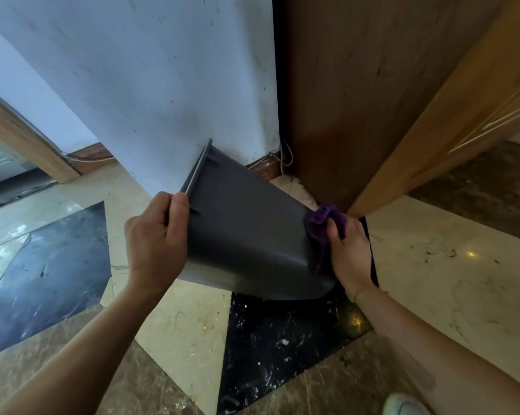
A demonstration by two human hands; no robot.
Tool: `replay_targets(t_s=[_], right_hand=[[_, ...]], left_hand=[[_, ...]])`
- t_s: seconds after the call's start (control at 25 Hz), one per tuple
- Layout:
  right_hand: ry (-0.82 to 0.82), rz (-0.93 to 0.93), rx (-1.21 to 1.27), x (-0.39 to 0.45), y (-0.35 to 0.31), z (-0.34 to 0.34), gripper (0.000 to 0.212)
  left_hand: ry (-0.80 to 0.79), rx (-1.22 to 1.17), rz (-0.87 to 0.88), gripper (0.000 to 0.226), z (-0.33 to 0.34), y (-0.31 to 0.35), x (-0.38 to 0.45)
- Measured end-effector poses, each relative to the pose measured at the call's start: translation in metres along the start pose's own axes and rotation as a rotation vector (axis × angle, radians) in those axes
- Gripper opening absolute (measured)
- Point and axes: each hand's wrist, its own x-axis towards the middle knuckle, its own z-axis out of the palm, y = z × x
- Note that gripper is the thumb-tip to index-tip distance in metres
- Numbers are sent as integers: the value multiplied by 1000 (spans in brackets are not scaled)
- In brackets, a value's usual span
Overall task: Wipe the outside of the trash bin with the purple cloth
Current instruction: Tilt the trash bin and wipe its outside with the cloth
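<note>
Grey plastic trash bin (246, 229) is tipped on its side above the marble floor (432, 265), rim toward the white wall (150, 85), base toward the wooden door (357, 100). Left hand (155, 244) grips the rim edge — thumb lies on the outer wall, fingers curl round the lip and out of sight. Right hand (347, 250) is closed round the bunched purple cloth (321, 226), thumb and fingers pinching it, and presses it against the bin's base end. Cloth touches the grey surface at the rounded bottom corner — part of it hangs down along the base. Both forearms are bare. Floor shows cream, black and brown slabs with pale specks on the black one (276, 339). A thin cable (285, 154) runs down the wall corner beside the door. Light-coloured shoe tip (402, 405) sits at the lower right edge.
</note>
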Motion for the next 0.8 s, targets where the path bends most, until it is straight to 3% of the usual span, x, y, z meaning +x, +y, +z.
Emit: replay_targets(t_s=[0.16,0.36,0.44,0.68,0.8], right_hand=[[135,-69,11,-40,-16,0,44],[17,-511,175,-83,-116,28,49],[-1,-581,173,-86,-151,38,51],[-47,-531,-15,-41,-142,39,60],[-62,-373,-9,-13,-108,35,56]], left_hand=[[5,6,21,39,-4,3,-11],[27,3,57,36,0,16,-16],[13,12,86,36,0,19,-21],[40,61,87,45,0,14,-21],[74,53,43,48,-2,4,-20]])
